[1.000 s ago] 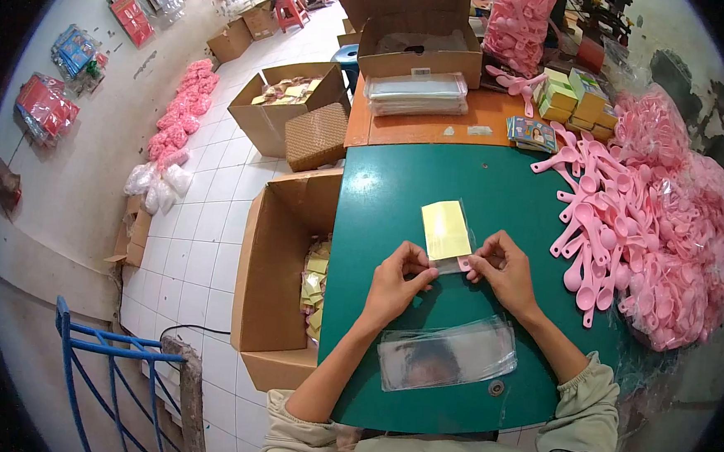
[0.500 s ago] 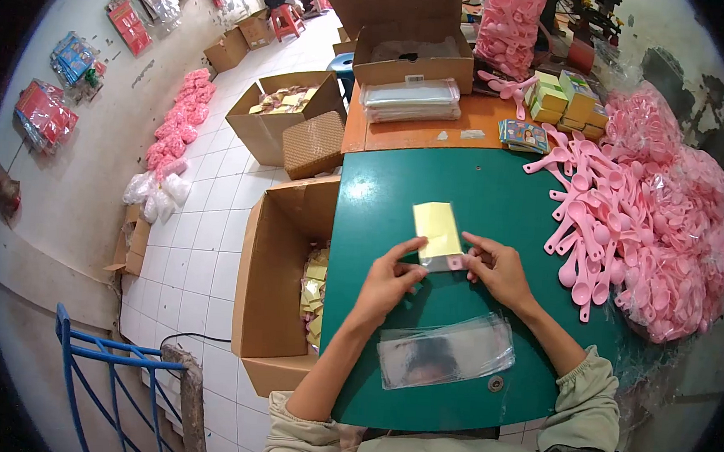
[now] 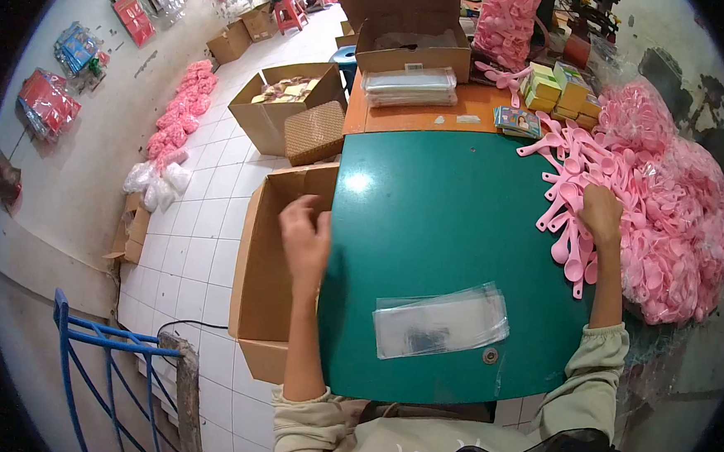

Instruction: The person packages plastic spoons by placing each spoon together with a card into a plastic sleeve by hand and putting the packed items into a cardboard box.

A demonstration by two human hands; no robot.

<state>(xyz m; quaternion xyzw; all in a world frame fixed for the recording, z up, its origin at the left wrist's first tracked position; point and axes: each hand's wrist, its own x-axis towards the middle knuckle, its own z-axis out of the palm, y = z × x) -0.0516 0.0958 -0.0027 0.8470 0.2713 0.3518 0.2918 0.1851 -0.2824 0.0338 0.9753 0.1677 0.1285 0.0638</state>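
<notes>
My left hand (image 3: pixel 305 237) is over the open cardboard box (image 3: pixel 259 303) left of the green table (image 3: pixel 428 222). Its fingers are apart and nothing shows in them. At the pile of pink spoons (image 3: pixel 573 265) on the table's right side, my right hand (image 3: pixel 601 212) has its fingers bent together on a spoon; the fingertips are partly hidden. A few clear plastic sleeves (image 3: pixel 443 322) lie overlapping near the table's front edge.
Bagged pink spoons (image 3: pixel 676 237) stand at the right. An orange table (image 3: pixel 476 125) behind holds clear packs (image 3: pixel 409 88), cards (image 3: pixel 518 121), small yellow boxes (image 3: pixel 544 88) and an open carton (image 3: pixel 414 59). More boxes (image 3: pixel 281 130) stand on the floor; a blue rail (image 3: pixel 110 339) is front left.
The yellow card packet that both hands held has left view. My left hand has moved left over the box and opened; my right hand has moved up and right to the spoons.
</notes>
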